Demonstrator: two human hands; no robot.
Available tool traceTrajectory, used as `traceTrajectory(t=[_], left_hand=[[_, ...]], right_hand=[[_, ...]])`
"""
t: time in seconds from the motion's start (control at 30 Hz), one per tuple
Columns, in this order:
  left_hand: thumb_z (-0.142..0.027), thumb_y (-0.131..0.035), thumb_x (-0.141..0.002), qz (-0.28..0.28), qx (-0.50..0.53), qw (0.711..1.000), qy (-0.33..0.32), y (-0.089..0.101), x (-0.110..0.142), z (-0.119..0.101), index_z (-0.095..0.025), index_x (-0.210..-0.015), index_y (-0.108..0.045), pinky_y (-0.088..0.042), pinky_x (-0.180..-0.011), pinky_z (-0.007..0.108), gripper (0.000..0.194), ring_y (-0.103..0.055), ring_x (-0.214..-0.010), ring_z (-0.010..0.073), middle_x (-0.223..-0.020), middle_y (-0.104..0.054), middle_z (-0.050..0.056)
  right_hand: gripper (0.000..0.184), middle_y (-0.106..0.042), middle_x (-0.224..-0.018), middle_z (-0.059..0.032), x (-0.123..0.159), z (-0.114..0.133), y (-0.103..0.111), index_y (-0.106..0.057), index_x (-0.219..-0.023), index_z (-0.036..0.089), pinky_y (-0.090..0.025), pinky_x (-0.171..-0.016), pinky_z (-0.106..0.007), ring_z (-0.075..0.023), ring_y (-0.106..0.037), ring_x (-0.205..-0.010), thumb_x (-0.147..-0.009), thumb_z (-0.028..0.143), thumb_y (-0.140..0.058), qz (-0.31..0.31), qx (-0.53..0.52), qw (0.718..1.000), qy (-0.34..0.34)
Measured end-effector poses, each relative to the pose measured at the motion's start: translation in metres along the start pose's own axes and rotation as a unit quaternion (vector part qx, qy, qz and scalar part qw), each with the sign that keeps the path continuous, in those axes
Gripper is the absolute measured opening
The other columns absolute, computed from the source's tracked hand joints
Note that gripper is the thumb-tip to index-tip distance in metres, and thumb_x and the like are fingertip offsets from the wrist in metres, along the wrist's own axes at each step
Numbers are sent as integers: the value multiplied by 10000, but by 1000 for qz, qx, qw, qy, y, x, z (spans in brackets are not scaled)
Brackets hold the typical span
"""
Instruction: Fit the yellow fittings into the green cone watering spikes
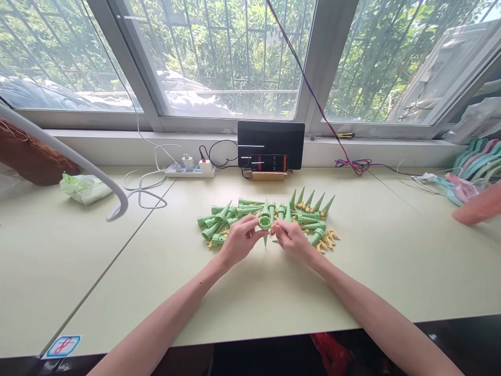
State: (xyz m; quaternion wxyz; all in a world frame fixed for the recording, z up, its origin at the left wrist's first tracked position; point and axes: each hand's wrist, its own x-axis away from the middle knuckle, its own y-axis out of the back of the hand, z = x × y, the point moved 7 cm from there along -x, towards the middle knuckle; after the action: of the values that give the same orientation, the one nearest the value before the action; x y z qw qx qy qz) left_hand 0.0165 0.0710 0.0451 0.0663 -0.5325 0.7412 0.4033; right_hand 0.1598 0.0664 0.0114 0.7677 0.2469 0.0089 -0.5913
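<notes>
Closing around the rim of the green cone (265,223), the fingers of the left hand (239,241) are clamping it just above the table (250,297), toward the near edge of the pile. The cone is pointing its tip downward and presenting its round, stepped opening to the camera. The right hand (293,239) is meeting the rim from the other side, its thumb and fingers pressing together; the fingertips are obscuring whatever may be lying between them, so the item cannot be identified. Both forearms are running out of the frame at the bottom.

Behind the hands, green spikes (222,211) are lying in overlapping directions, the hands partly covering the middle of the pile. These parts are showing smooth, plastic-looking surfaces, tapering to sharp points from ribbed, cylindrical collars. Small yellow pieces (331,236) are sitting among and beside them; their exact shape is hard to resolve. At the rear right of the pile, several spikes are pointing upward.

A phone (270,163) is standing in front of a glossy black panel (271,137), above a cardboard box (268,177); its smaller text is not resolving. At the right, a pink object (479,203) is blurring and extending beyond the frame.
</notes>
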Motion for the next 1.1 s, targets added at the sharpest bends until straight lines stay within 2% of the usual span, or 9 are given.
traceTrajectory(t=[0.1, 0.23, 0.3, 0.4, 0.53, 0.7, 0.83, 0.93, 1.1], left_hand=[[-369, -621, -893, -7, 17, 1000, 12, -1, 0, 1, -194, -889, -706, -441, -509, 193, 195, -467, -571, 75, -800, -556, 13], [-411, -632, -874, -1, 80, 994, 71, -5, 1, 8, -158, -800, -670, -444, -458, 194, 266, -469, -527, 64, -795, -523, 10], [-410, -643, -865, -5, 76, 994, 72, -5, 1, 8, -154, -782, -663, -452, -470, 198, 270, -467, -535, 68, -781, -518, 8], [-390, -645, -870, -16, 37, 998, 41, -3, 1, 4, -164, -821, -682, -458, -507, 198, 234, -460, -564, 73, -786, -541, 9], [-346, -619, -899, -19, -7, 1000, -6, -2, 3, -1, -201, -973, -707, -454, -533, 189, 185, -474, -592, 73, -844, -583, 16], [-303, -585, -929, -26, -69, 995, -60, -2, 7, -3, -246, -1184, -657, -448, -542, 185, 271, -487, -602, 70, -903, -608, 25], [-271, -557, -946, -32, -106, 990, -90, -2, 10, -5, -270, -1245, -624, -442, -545, 185, 307, -505, -619, 72, -955, -627, 35], [-276, -569, -937, -32, -98, 993, -57, -2, 8, -2, -274, -1234, -633, -446, -539, 189, 304, -483, -578, 62, -954, -630, 28], [-331, -623, -885, -25, -30, 997, 60, 0, 2, 5, -243, -1208, -638, -468, -516, 206, 336, -504, -552, 67, -964, -627, 41]], right_hand=[[403, -384, -477, 66, 0, 0, -1, -525, -758, 201, -345, -469, -242, -101, -365, -412, -987, 504, -390, 0, -34, 999, -6], [410, -386, -466, 68, 0, 2, 0, -515, -748, 199, -338, -451, -240, -97, -360, -397, -991, 502, -384, 0, -62, 998, -7], [406, -382, -461, 69, 0, 2, -1, -517, -750, 199, -330, -447, -240, -96, -352, -394, -995, 493, -382, 2, -64, 998, -9], [399, -385, -456, 70, 0, 2, 0, -517, -750, 201, -338, -459, -241, -96, -348, -396, -998, 482, -382, 2, -57, 998, -9], [404, -391, -454, 67, 0, 1, 0, -515, -740, 200, -349, -475, -242, -99, -358, -407, -999, 479, -379, 1, -41, 999, -10], [431, -402, -463, 57, -1, 3, 0, -517, -713, 196, -333, -466, -237, -99, -370, -415, -995, 490, -379, 4, -29, 999, -18], [438, -405, -472, 54, -1, 3, 0, -512, -694, 194, -328, -460, -234, -96, -381, -416, -995, 485, -383, 6, -33, 999, -25], [433, -399, -472, 56, -1, 3, 0, -511, -701, 195, -332, -462, -233, -97, -386, -414, -997, 483, -377, -3, -36, 999, -27], [412, -383, -487, 57, 0, 7, 5, -522, -743, 197, -320, -464, -235, -104, -390, -429, -996, 488, -375, -43, -11, 999, -14]])
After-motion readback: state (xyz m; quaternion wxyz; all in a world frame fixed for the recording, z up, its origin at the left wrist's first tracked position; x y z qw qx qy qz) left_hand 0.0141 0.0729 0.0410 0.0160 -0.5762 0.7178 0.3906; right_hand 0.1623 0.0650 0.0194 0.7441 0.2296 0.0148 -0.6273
